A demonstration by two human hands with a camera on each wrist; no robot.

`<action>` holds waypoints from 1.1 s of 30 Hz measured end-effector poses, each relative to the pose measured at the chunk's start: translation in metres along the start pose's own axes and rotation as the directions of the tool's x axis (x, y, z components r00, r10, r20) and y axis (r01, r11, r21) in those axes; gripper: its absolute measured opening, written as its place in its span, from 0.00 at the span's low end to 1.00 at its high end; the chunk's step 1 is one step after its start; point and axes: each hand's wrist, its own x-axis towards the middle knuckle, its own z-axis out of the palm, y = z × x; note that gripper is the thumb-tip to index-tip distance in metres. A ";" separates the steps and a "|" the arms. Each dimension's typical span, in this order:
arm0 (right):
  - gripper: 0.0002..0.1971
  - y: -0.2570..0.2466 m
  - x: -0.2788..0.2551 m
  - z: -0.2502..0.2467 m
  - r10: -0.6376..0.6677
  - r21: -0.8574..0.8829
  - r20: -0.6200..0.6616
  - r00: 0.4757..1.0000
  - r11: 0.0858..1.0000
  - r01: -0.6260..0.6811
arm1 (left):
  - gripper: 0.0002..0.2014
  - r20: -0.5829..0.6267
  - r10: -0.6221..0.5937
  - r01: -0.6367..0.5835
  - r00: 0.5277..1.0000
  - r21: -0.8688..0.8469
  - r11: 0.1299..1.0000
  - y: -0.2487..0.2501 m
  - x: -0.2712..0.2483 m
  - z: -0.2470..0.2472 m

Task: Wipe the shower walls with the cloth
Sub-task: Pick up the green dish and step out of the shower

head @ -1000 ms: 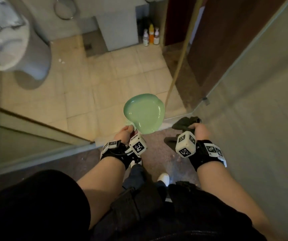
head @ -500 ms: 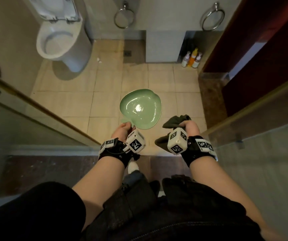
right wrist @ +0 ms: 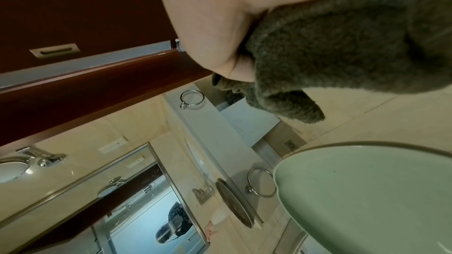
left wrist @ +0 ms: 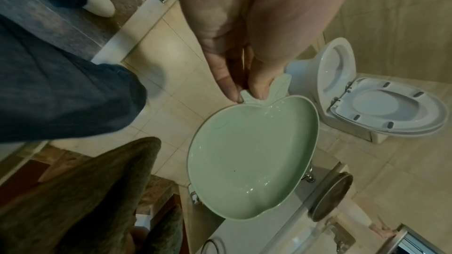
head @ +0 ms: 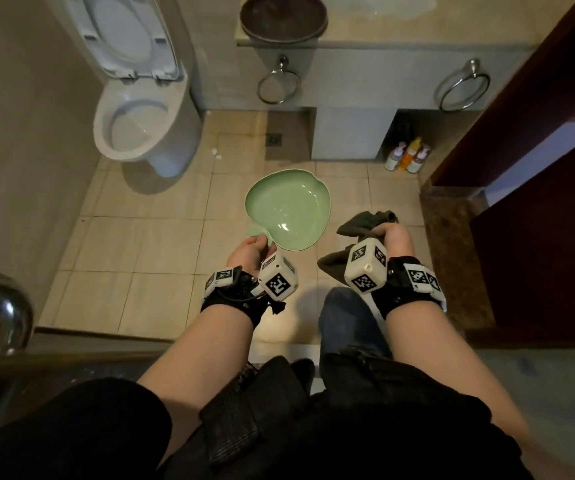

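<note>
My right hand (head: 395,239) grips a dark grey cloth (head: 365,224) bunched in its fist; the fabric sticks out ahead of the knuckles and hangs below the wrist. The right wrist view shows the cloth (right wrist: 342,45) wrapped by my palm. My left hand (head: 251,249) pinches the leaf-shaped handle of a pale green apple-shaped dish (head: 288,209), held level over the tiled floor. In the left wrist view my left hand (left wrist: 244,88) pinches the handle, and the dish (left wrist: 252,159) holds a little water. The shower walls are out of sight.
A toilet (head: 140,133) with raised lid stands far left. A vanity with a dark basin (head: 282,19) and two towel rings (head: 277,86) lies ahead, bottles (head: 407,157) beneath it. A dark red door (head: 539,202) is on the right, a chrome handle (head: 5,317) near left.
The view has swung away from the shower glass to the toilet and vanity, and I have stepped over the sill. Both hands keep their holds and stay side by side.
</note>
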 end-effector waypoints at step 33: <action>0.09 -0.387 0.306 0.411 -0.167 -0.002 0.165 0.972 0.986 0.170 | 0.13 0.077 -0.040 0.050 0.996 -0.136 0.989 0.383 0.414 0.317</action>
